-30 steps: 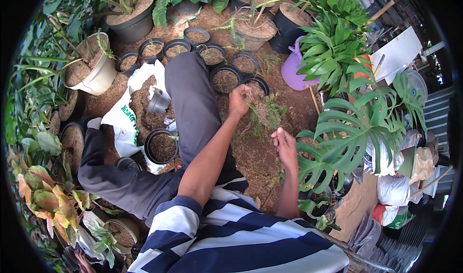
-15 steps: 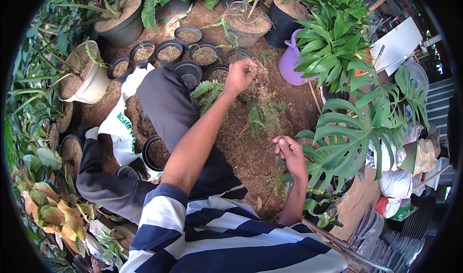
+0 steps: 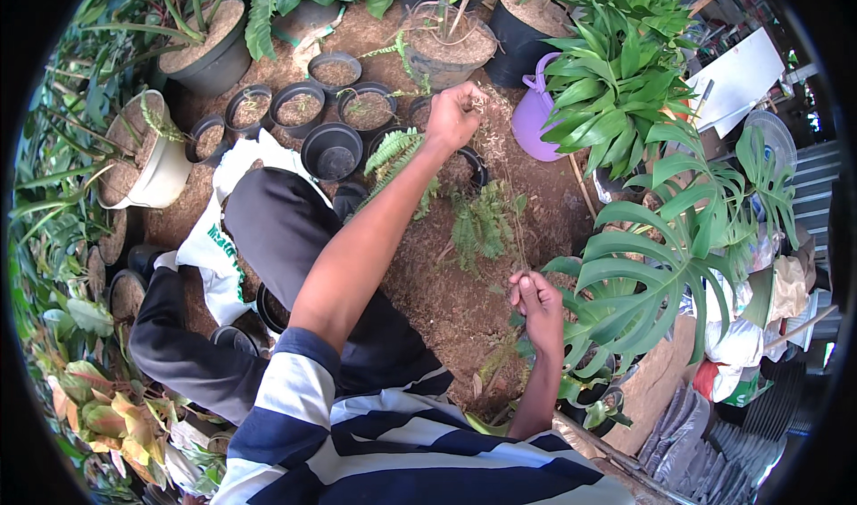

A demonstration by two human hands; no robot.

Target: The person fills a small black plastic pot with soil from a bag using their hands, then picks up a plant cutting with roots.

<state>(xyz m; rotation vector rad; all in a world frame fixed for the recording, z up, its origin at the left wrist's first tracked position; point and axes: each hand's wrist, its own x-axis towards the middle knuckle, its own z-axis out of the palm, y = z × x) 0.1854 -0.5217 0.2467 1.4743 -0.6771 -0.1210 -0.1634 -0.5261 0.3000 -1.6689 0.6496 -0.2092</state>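
My left hand (image 3: 453,119) is closed at the far side of the work area, with brownish bits of soil or dry root at its fingertips. Closer in and to the right, my right hand (image 3: 538,304) pinches thin brown fern stems (image 3: 517,233), which stretch up toward my left hand. Green fern fronds (image 3: 480,226) hang or lie beside these stems; which, I cannot tell. Past my left forearm another fern frond (image 3: 390,158) shows. Beyond it stands an unfilled black pot (image 3: 332,152). Part of a black pot rim (image 3: 478,167) appears just below my left hand.
Several small soil-filled black pots (image 3: 300,109) stand at the far left of centre. A white sack (image 3: 217,259) of soil lies by my leg. A purple bucket (image 3: 536,123) and a large split-leaf plant (image 3: 638,255) stand to the right. Brown soil (image 3: 428,313) covers the ground.
My left hand has moved slightly farther away and the strands between my hands look straighter. My right hand has shifted a little nearer. The view has shifted, uncovering more of the pots.
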